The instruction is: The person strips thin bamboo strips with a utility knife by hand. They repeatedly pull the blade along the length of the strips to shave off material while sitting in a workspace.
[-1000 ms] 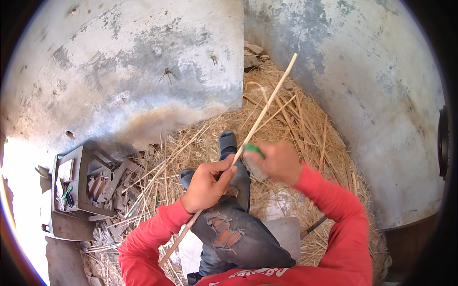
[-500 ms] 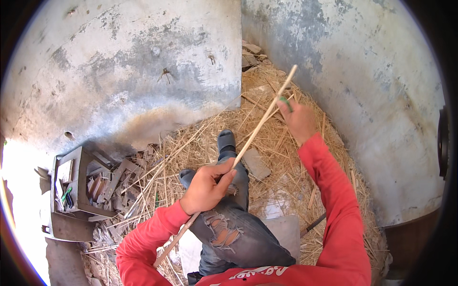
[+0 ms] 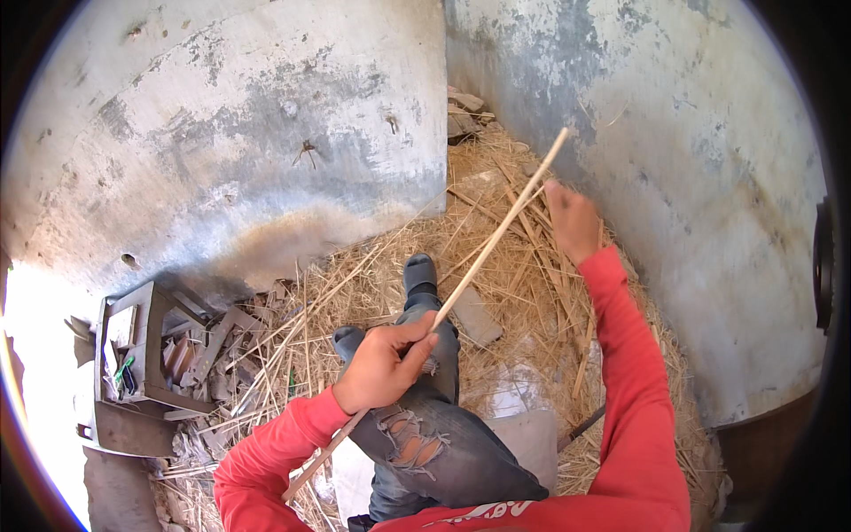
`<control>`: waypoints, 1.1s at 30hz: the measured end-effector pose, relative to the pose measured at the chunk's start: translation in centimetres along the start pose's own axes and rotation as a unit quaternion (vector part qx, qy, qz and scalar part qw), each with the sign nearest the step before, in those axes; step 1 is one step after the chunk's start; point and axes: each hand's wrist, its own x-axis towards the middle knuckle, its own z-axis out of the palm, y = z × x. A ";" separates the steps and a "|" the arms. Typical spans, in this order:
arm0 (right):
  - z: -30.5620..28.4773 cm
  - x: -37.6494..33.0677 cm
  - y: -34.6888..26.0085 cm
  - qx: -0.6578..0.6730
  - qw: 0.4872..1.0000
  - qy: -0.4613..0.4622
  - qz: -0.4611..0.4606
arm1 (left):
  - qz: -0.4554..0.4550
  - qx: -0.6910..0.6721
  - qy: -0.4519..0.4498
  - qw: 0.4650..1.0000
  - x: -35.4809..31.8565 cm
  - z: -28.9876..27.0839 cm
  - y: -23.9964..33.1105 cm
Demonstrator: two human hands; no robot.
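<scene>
A long, thin bamboo stick [image 3: 507, 222] slants from low at the left up to the far right. My left hand [image 3: 379, 368] is closed around its middle, above my knee, with the thumb along it. The stick's lower part passes under my left wrist and forearm. Beside the upper end, my right hand [image 3: 574, 219] is closed and slightly blurred, a little to the right of the stick. The small green tool seen in it half a second ago is hidden by the fingers now. A thin curled shaving [image 3: 613, 117] shows against the wall beyond the stick's tip.
Straw-like shavings [image 3: 496, 355] and thin strips cover the floor around my sandalled feet. At the left, an overturned wooden stool [image 3: 133, 408] carries small items, one of them green. Scrap wood [image 3: 226, 341] lies beside it. Worn plaster walls [image 3: 355, 106] stand ahead and to the right.
My right hand has moved right and slightly down, away from the stick, and its green tool is no longer visible. The stick's tip has shifted slightly right. My left hand keeps its grip.
</scene>
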 end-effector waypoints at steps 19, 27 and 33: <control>2.9 -6.5 -4.2 0.533 0.841 -0.096 -0.015 | -0.032 -0.089 -0.029 0.995 1.1 -0.1 1.0; 1.8 -7.3 -8.2 0.552 0.813 -0.184 -0.015 | -0.039 -0.097 -0.074 0.992 1.0 0.0 2.0; 2.0 -6.6 -6.6 0.411 0.899 -0.093 -0.119 | -0.031 -0.072 -0.040 0.996 0.7 0.0 1.5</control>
